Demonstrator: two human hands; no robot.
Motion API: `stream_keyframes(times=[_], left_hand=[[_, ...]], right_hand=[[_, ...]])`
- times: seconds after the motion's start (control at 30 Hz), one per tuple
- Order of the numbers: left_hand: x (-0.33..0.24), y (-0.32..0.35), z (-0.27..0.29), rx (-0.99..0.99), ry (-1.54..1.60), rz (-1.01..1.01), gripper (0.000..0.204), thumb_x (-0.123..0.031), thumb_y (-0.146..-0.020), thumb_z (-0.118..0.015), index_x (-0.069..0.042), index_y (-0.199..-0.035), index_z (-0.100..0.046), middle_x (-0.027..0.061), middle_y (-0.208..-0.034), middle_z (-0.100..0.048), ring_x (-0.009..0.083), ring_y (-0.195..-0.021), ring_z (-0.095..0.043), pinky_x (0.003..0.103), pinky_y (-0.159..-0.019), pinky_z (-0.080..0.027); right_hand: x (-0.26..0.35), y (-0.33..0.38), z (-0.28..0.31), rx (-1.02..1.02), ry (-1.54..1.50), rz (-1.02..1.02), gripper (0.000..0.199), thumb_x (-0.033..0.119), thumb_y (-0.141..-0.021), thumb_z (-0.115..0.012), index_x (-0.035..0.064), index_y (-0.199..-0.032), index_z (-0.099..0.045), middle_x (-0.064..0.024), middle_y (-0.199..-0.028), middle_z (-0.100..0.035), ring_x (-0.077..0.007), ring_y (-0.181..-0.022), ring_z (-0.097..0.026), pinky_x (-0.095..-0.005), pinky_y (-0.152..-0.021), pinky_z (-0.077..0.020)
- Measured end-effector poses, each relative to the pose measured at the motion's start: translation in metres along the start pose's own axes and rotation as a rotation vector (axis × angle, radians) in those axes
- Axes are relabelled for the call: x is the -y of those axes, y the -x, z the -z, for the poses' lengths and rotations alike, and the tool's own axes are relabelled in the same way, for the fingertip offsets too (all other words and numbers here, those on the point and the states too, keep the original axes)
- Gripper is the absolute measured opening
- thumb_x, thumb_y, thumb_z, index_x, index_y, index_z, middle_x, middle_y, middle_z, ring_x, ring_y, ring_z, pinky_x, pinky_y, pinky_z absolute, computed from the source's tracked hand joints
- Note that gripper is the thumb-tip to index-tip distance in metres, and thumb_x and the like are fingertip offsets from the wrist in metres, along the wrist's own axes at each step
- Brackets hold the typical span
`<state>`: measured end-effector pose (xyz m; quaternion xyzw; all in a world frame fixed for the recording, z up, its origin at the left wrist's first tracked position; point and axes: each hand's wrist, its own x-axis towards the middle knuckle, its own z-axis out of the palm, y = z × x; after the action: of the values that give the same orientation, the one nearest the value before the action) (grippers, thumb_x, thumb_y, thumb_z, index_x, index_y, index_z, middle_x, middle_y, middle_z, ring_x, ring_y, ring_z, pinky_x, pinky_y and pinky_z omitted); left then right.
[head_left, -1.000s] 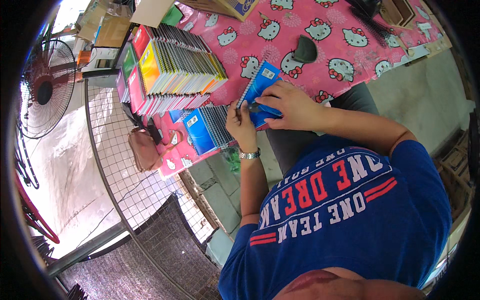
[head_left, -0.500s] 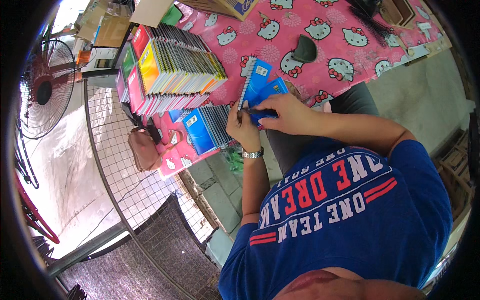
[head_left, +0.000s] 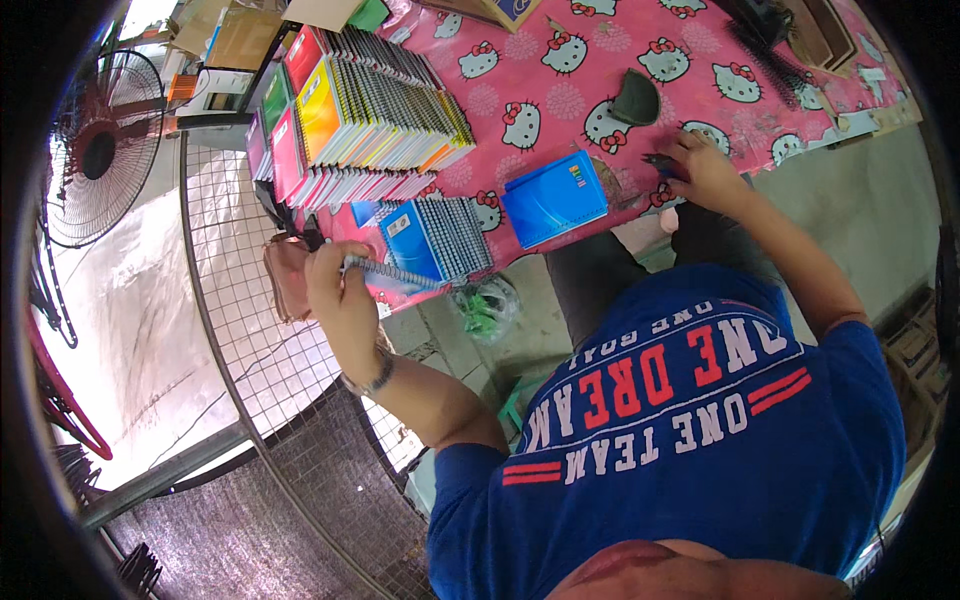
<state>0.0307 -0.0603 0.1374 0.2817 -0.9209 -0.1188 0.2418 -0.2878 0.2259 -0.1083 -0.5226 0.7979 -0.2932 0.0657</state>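
Observation:
My left hand [head_left: 338, 298], closed, grips a blue spiral-bound notebook [head_left: 405, 278] by its left end, beside the near row of blue notebooks [head_left: 428, 240]. The held notebook's wire coil faces up. At the right, my right hand [head_left: 706, 172] rests over the table's near edge with its fingers closed round a small dark hand tool [head_left: 662, 163]; its exact kind is hard to make out. Between the hands lie loose blue notebooks [head_left: 555, 200], stacked flat with a row of punched holes along an edge and no coil visible.
Tall stacks of yellow, red and pink spiral notebooks [head_left: 375, 120] stand at the back left. A dark green curved piece [head_left: 637, 98] lies on the pink tablecloth [head_left: 520, 80]. Black coils [head_left: 775, 60] sit far right. A brown bag [head_left: 288, 280] and a fan [head_left: 100, 155] are at left.
My hands have moved apart: the left one has carried the spiral notebook left to the near row, and the right one has gone right with the dark tool.

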Motion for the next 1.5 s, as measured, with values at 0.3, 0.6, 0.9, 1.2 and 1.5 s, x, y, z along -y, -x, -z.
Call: stream_keyframes(times=[0.3, 0.6, 0.9, 1.2, 1.5], left_hand=[[0.086, -0.005, -0.097, 0.199, -0.224, 0.124, 0.024, -0.006, -0.079, -0.057, -0.007, -0.101, -0.067, 0.0162, -0.1, -0.064, 0.0356, -0.102, -0.056, 0.044, -0.087, -0.045], [0.102, 0.061, -0.091, 0.249, 0.014, 0.302, 0.052, -0.037, -0.095, -0.057, -0.016, -0.142, -0.046, 0.0284, -0.144, -0.038, 0.0417, -0.137, -0.033, 0.046, -0.108, -0.033], [0.095, 0.064, -0.088, 0.161, 0.0, 0.347, 0.047, -0.032, -0.094, -0.059, -0.014, -0.136, -0.052, 0.026, -0.14, -0.044, 0.0412, -0.133, -0.038, 0.047, -0.108, -0.033], [-0.058, 0.056, -0.18, 0.203, -0.041, -0.391, 0.03, -0.021, -0.082, -0.07, -0.007, -0.108, -0.064, 0.0111, -0.118, -0.061, 0.0335, -0.108, -0.057, 0.044, -0.096, -0.044], [-0.048, 0.069, -0.197, 0.375, -0.141, -0.504, 0.032, -0.015, -0.083, -0.064, -0.009, -0.114, -0.062, 0.0077, -0.114, -0.066, 0.0261, -0.1, -0.064, 0.037, -0.085, -0.051]], right_hand=[[-0.061, -0.052, 0.043, -0.147, 0.094, -0.089, 0.028, 0.018, -0.079, -0.066, 0.0048, -0.104, -0.066, -0.0183, -0.101, -0.063, -0.0379, -0.093, -0.061, -0.0455, -0.084, -0.0493], [-0.192, -0.044, 0.066, -0.331, 0.775, -0.347, 0.037, 0.024, -0.088, -0.06, 0.0115, -0.122, -0.052, -0.0132, -0.109, -0.059, -0.0356, -0.103, -0.059, -0.0451, -0.083, -0.052], [-0.202, -0.051, 0.069, -0.25, 0.602, -0.275, 0.041, 0.015, -0.085, -0.062, 0.0091, -0.124, -0.049, -0.0168, -0.104, -0.06, -0.038, -0.096, -0.061, -0.0466, -0.08, -0.052], [-0.138, -0.06, 0.054, -0.318, 0.163, -0.107, 0.033, 0.015, -0.086, -0.059, 0.0051, -0.118, -0.061, -0.0218, -0.109, -0.058, -0.042, -0.097, -0.059, -0.0471, -0.083, -0.0494], [0.038, -0.049, 0.027, 0.0, -0.237, 0.176, 0.03, 0.023, -0.09, -0.06, 0.0102, -0.116, -0.065, -0.0146, -0.092, -0.058, -0.0329, -0.088, -0.06, -0.0419, -0.076, -0.05]])
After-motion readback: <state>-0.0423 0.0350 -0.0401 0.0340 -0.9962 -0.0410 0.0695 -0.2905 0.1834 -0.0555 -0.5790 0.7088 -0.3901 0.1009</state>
